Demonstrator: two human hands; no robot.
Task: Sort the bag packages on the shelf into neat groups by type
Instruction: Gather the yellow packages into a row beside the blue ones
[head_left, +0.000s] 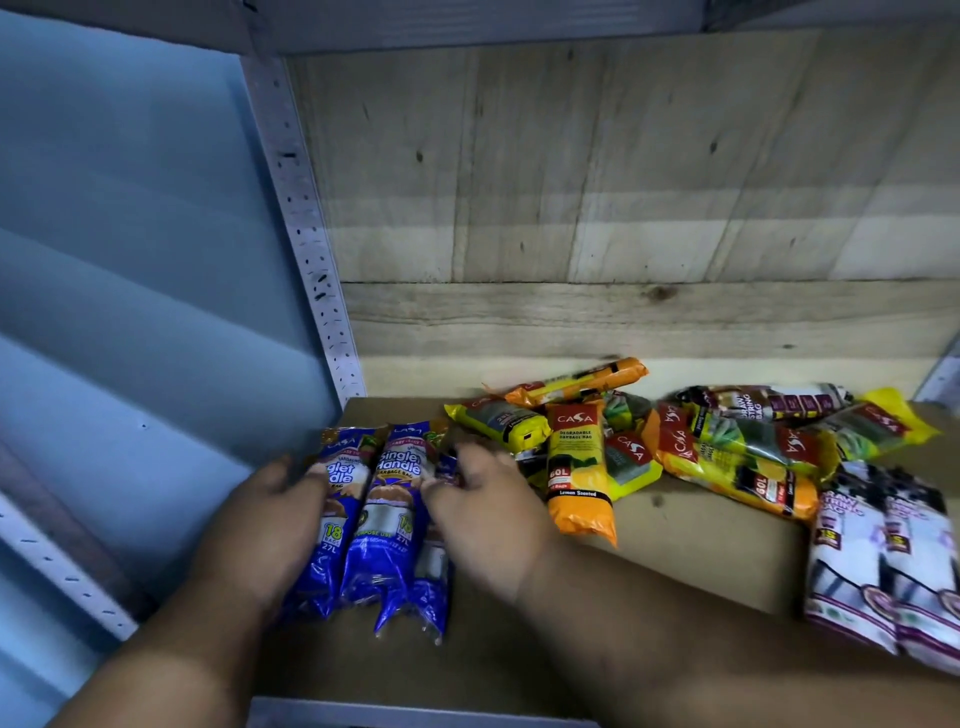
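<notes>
While both hands' grips clasp them, blue packages (384, 519) lie between left hand (270, 525) and right hand (483, 519).

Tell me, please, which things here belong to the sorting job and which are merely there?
Job:
blue packs
orange and yellow packs
white packs
left hand
right hand

Merely there:
shelf board
wooden back panel
metal upright
</notes>
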